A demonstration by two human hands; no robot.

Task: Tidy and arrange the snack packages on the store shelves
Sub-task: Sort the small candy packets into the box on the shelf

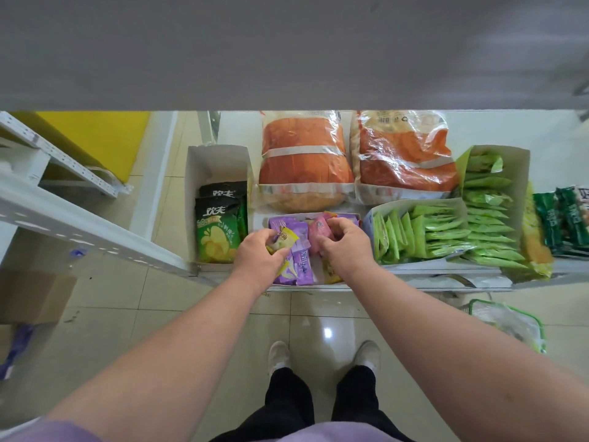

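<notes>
A low white box (259, 220) on the bottom shelf holds several small purple, pink and yellow snack packets. My left hand (259, 255) pinches a yellow packet (285, 239) above the purple packets (301, 261). My right hand (342, 242) curls its fingers round a pink packet (318, 232) at the box's middle. Both hands are inside the box, close together.
A tall white box (216, 164) with green chip bags (216, 231) stands left. Two big orange bags (302, 161) lie behind. Boxes of light-green packets (446, 231) sit right, dark-green packs (567, 215) beyond. A grey upper shelf (287, 52) overhangs. A green-rimmed basket (510, 320) sits on the floor.
</notes>
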